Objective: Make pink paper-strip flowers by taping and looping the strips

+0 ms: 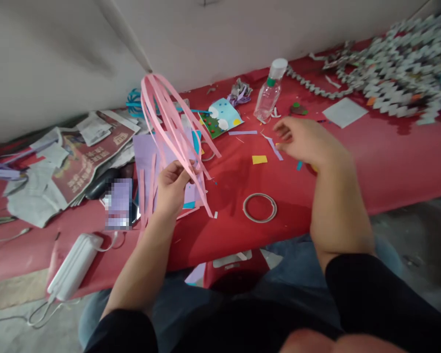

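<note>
My left hand (172, 189) is closed around a bundle of long pink paper strips (169, 115) that fan upward and droop at both ends, above a lilac paper sheet (147, 152). Over the red cloth (389, 157) my right hand (305, 142) hovers with its fingers loosely spread and nothing in them. It is nearest a lilac strip (275, 148), a yellow paper square (259, 159) and a small blue scrap (299, 165). A ring of tape (259, 208) lies on the cloth between my hands, toward the front edge.
A clear glue bottle with a white cap (270, 90) stands behind my right hand, beside a decorated blue card (222, 116). Folded paper chains (397, 68) fill the far right. Newspapers (73, 162) lie at left, a white power bank (73, 267) near the front left.
</note>
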Motion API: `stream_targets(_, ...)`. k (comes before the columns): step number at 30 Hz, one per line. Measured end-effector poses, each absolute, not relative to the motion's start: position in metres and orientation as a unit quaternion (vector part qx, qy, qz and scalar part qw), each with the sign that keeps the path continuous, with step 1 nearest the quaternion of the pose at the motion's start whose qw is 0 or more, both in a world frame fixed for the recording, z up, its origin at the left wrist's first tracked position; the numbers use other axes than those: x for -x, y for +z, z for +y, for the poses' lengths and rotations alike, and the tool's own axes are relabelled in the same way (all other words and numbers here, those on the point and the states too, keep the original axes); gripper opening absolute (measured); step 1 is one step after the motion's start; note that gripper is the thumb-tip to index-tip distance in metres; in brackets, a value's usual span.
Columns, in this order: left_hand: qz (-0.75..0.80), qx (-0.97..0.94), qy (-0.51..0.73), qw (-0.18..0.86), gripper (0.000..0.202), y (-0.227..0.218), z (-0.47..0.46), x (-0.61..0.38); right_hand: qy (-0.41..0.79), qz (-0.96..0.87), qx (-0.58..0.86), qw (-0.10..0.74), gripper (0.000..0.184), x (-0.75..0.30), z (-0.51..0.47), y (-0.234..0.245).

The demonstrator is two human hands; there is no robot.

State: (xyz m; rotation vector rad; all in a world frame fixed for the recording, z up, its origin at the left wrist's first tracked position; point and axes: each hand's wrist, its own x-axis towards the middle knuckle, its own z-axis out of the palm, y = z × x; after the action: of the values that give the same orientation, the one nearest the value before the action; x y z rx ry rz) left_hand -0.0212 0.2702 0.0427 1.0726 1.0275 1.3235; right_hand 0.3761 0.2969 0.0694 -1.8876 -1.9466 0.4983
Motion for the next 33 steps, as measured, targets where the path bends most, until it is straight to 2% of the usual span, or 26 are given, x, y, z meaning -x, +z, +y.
stream_targets(4, 0.375, -0.382, 0.55, 0.641, 0.04, 0.049, 0.27, 0.023, 0.174, -0.656, 0.727, 0.098, 0.048, -0.408, 0.315, 0.049)
stream_targets(7, 0.299, -0.291, 0.53, 0.738, 0.042, 0.053, 0.271, 0.025, 0.17, -0.658, 0.731, 0.065, 0.049, -0.404, 0.324, 0.04)
stream_targets(11, 0.229, -0.228, 0.524, 0.788, 0.044, 0.054, 0.268, 0.023, 0.187, -0.646, 0.74, 0.03, 0.037, -0.4, 0.332, 0.036)
stream_targets(16, 0.202, -0.233, 0.518, 0.798, 0.043, 0.049, 0.265, 0.02, 0.218, -0.641, 0.736, 0.023, 0.014, -0.407, 0.338, 0.034)
stream_targets(20, 0.197, -0.254, 0.526, 0.788, 0.032, 0.046, 0.267, 0.021, 0.206, -0.656, 0.726, 0.011, 0.009, -0.408, 0.338, 0.038)
stream_targets(25, 0.242, -0.246, 0.545, 0.764, 0.01, 0.049, 0.269, 0.022, 0.182, -0.66, 0.728, 0.032, 0.025, -0.404, 0.338, 0.04)
stream_targets(28, 0.272, -0.249, 0.552, 0.748, 0.01, 0.053, 0.27, 0.022, 0.205, -0.649, 0.732, 0.037, 0.034, -0.402, 0.337, 0.04)
stream_targets(33, 0.296, -0.247, 0.555, 0.737, 0.016, 0.058, 0.271, 0.021, 0.239, -0.623, 0.744, 0.03, 0.037, -0.401, 0.337, 0.042)
